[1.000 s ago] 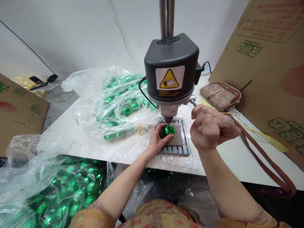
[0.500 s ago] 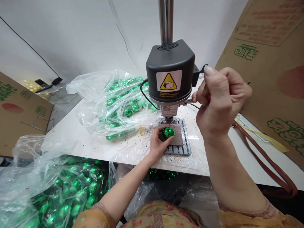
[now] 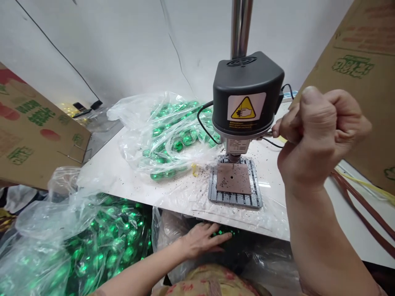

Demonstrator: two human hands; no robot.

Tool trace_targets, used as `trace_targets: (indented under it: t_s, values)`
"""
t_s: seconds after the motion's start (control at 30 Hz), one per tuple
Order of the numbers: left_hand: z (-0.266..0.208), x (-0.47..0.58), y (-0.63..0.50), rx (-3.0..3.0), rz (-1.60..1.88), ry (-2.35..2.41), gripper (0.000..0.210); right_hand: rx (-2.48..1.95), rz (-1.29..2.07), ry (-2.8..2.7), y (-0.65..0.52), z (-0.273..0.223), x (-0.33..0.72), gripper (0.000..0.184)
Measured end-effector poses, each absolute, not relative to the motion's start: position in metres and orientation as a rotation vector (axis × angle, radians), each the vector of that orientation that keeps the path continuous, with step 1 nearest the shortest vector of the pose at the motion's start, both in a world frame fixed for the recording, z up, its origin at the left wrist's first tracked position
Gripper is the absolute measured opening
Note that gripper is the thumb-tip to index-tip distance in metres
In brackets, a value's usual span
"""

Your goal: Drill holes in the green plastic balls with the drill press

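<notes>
My right hand (image 3: 321,135) is closed in a fist round the feed handle (image 3: 270,132) at the side of a small black drill press (image 3: 247,90). Under its drill bit lies a brown board (image 3: 242,185) with a hole in it, on the slotted metal base (image 3: 255,201); dark shavings are scattered about. Below the table's front edge is my left hand (image 3: 203,239), its fingers apart and empty as far as I can see. Shiny green pieces (image 3: 226,231) show beside its fingertips, partly hidden by the hand and the table edge.
A clear plastic bag of shiny green balls (image 3: 179,144) lies on the white table (image 3: 108,172), left of the drill press. Another bagged heap of green balls (image 3: 101,250) stands lower left. Cardboard boxes (image 3: 33,135) flank both sides; a brown strap (image 3: 361,209) lies at right.
My left hand has left the board and moved down below the table edge; the green ball it held under the bit is gone from there. My right hand stays on the handle. The view has shifted left.
</notes>
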State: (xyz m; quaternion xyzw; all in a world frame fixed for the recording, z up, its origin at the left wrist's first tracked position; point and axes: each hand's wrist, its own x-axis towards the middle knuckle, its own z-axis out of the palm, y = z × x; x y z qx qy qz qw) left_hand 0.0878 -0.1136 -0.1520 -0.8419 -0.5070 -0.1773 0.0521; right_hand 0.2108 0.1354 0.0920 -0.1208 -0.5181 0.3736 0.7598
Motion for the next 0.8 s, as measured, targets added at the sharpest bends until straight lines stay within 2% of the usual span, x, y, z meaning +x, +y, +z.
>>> trace_targets:
  t_s: [0.1, 0.2, 0.27, 0.33, 0.37, 0.43, 0.53, 0.7, 0.8]
  values:
    - [-0.124, 0.066, -0.095, -2.388, -0.945, -1.321, 0.030, -0.282, 0.811, -1.122, 0.134, 0.092, 0.211, 0.040]
    - [-0.074, 0.026, -0.044, -2.080, -1.058, -1.660, 0.027, -0.284, 0.800, -1.120, 0.133, 0.091, 0.210, 0.039]
    - [-0.043, -0.008, 0.002, -1.847, -0.816, -2.167, 0.029, -0.261, 0.802, -1.115, 0.134, 0.091, 0.209, 0.040]
    - [-0.022, -0.041, 0.045, -1.596, -0.417, -2.658, 0.032, -0.245, 0.819, -1.110, 0.134, 0.091, 0.209, 0.039]
    - [-0.017, -0.055, 0.063, -1.534, -0.340, -2.739, 0.029, -0.244, 0.825, -1.111, 0.135, 0.090, 0.209, 0.038]
    - [-0.014, -0.075, 0.088, -1.426, -0.241, -2.827, 0.027, -0.249, 0.822, -1.117, 0.136, 0.090, 0.209, 0.037]
    - [-0.021, -0.090, 0.104, -1.357, -0.241, -2.799, 0.035, -0.237, 0.792, -1.127, 0.137, 0.089, 0.210, 0.037]
    - [-0.034, -0.101, 0.115, -1.522, -0.404, -2.719, 0.047, -0.269, 0.763, -1.111, 0.134, 0.088, 0.208, 0.035]
    - [-0.037, -0.107, 0.120, -1.564, -0.547, -2.701, 0.043, -0.274, 0.751, -1.108, 0.132, 0.088, 0.208, 0.036]
